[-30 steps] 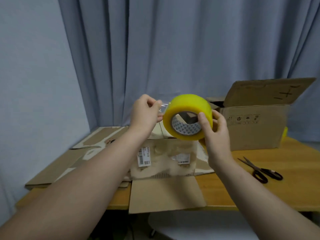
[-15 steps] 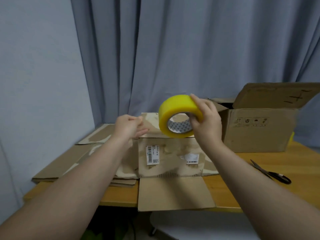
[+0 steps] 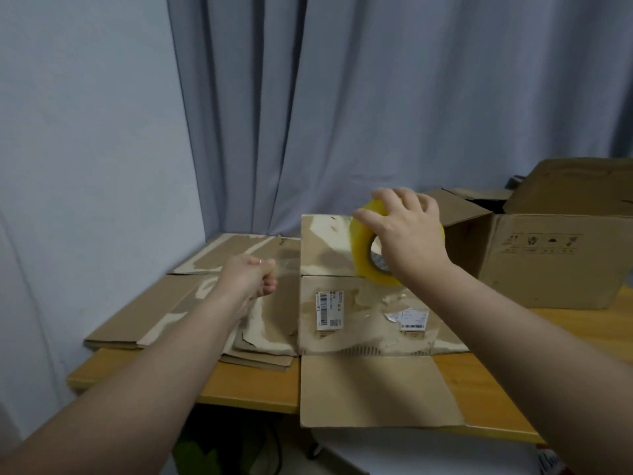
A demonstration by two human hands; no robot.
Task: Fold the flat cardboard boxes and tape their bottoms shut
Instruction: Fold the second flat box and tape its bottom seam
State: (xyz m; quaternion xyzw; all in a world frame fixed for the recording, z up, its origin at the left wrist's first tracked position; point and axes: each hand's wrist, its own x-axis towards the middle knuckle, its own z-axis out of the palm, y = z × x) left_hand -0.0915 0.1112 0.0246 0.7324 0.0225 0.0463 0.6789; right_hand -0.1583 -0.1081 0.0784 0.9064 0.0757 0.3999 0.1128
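**Trainee:** Head view. Report the state of the right hand.

**Instructor:** The right hand (image 3: 407, 231) grips the yellow tape roll (image 3: 361, 260) from above. The fingers are curled over the rim and the roll stands on edge. Its lower rim sits at the top of the folded box (image 3: 359, 317), toward the right end of that face.

**Trainee:** And the left hand?

**Instructor:** The left hand (image 3: 251, 275) is held to the left of the box, clear of it. The fingers are curled tight with the thumb against the index finger. A faint clear tape strip (image 3: 286, 265) runs from this pinch toward the roll. It is too pale for its exact end to be made out.

**Trainee:** Where does the folded box stand?

**Instructor:** On the wooden table (image 3: 246, 389), near its front edge. Its near wall carries two printed labels (image 3: 329, 310). One flap (image 3: 373, 392) lies flat toward the viewer and overhangs the table edge.

**Trainee:** What else is on the table?

**Instructor:**
- A stack of flat cardboard (image 3: 164, 303) lies to the left of the box, under the left forearm.
- A large open carton (image 3: 555, 265) stands to the right with its flaps raised.
- A grey curtain (image 3: 376, 97) hangs behind the table.
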